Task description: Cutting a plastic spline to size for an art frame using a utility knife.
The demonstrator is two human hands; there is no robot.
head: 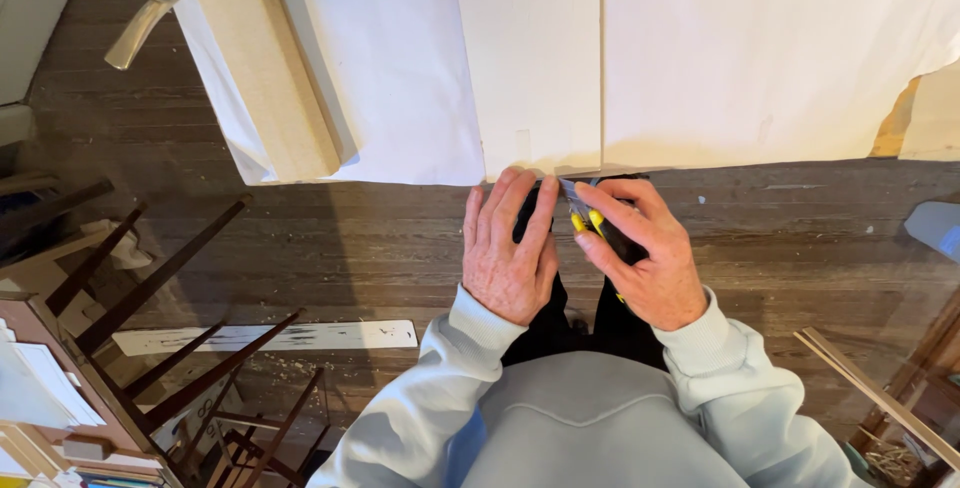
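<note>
Fingers of the right hand (650, 253) grasp a yellow utility knife (585, 213); left hand (510, 243) seemingly tends its blade; near white board (530, 48) shows no cut yet

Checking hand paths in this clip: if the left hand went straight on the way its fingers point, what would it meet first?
The left hand points up-frame, so it would likely first meet the near edge of the white board just past its fingertips. Depth is unclear.
</note>
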